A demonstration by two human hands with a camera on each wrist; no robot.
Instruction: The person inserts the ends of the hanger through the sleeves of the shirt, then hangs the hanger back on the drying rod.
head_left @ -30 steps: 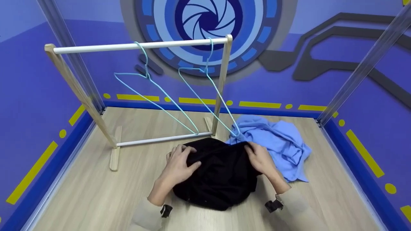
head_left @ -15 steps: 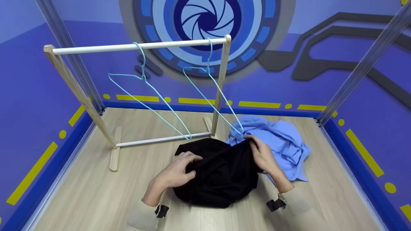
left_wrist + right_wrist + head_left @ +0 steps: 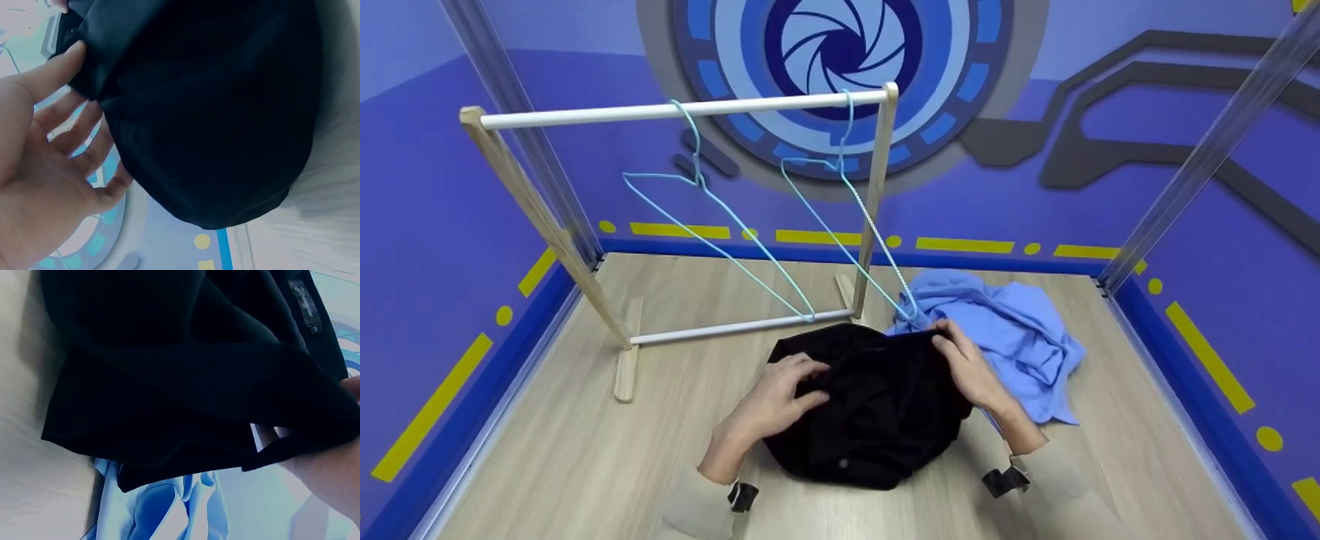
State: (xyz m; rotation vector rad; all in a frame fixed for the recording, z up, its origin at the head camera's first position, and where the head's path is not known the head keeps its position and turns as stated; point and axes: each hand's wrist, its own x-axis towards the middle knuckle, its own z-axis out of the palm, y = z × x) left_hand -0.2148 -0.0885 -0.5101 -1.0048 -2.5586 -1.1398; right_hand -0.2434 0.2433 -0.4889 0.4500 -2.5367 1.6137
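A black garment [image 3: 877, 409] lies bunched on the table between both hands, its upper edge raised. Inside that edge, the right wrist view shows a small label [image 3: 305, 304] marked S. The left hand [image 3: 780, 394] holds the garment's left side; in the left wrist view its thumb [image 3: 73, 56] lies on a fold, with the other fingers along the edge behind. At the upper right corner, the right hand [image 3: 971, 367] pinches the edge between thumb and fingers. Part of that hand is hidden by the cloth in the right wrist view.
Behind the garment stands a wooden rack [image 3: 534, 202] with a white top bar [image 3: 607, 114]. Two light-blue hangers, a left hanger [image 3: 720, 247] and a right hanger [image 3: 851, 232], hang from it. A crumpled blue cloth [image 3: 1020, 337] lies to the right. Printed walls enclose the table.
The left hand has shifted down and left, then slightly back inward. The right hand keeps its hold while the raised edge opens a little. Both hangers sway slightly.
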